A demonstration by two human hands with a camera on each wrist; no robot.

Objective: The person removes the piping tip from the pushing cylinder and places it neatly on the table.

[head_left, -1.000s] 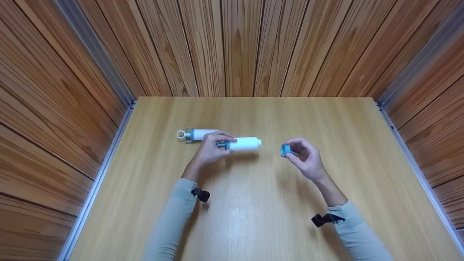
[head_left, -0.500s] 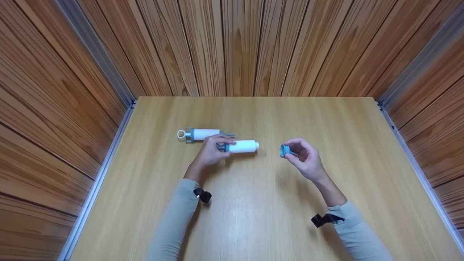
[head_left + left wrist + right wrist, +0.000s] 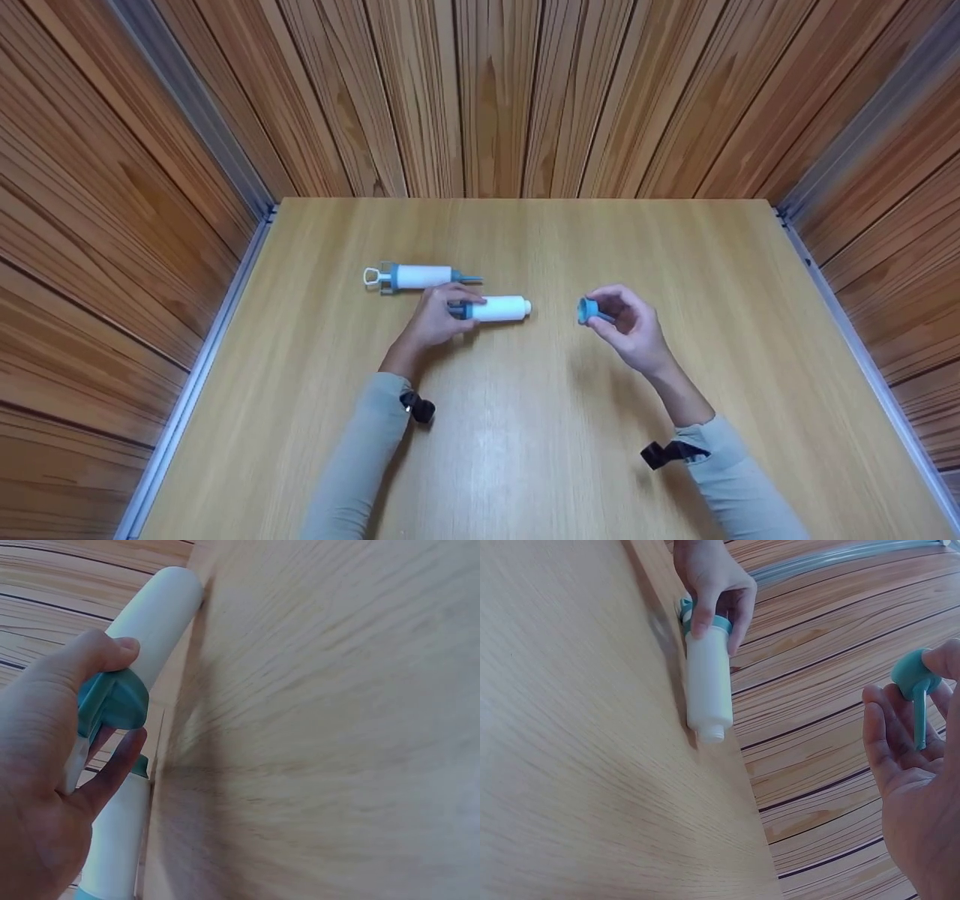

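Note:
My left hand grips a large white plastic syringe around its teal collar, thumb on one side and fingers on the other. The barrel points right and ends in a bare, short white neck. In the left wrist view, the palm partly hides its handle end. To the right, my right hand pinches a teal nozzle cap by its wide round end. The cap's thin spout points back toward the palm. A gap separates the cap from the syringe.
A second white syringe, with a teal nozzle and a white ring handle, lies just behind the left hand. Wood-panelled walls and metal rails border the wooden table.
My left hand has brought its syringe nearer to me and slightly left, uncovering the second syringe's nozzle. The right hand with the nozzle cap has hardly moved.

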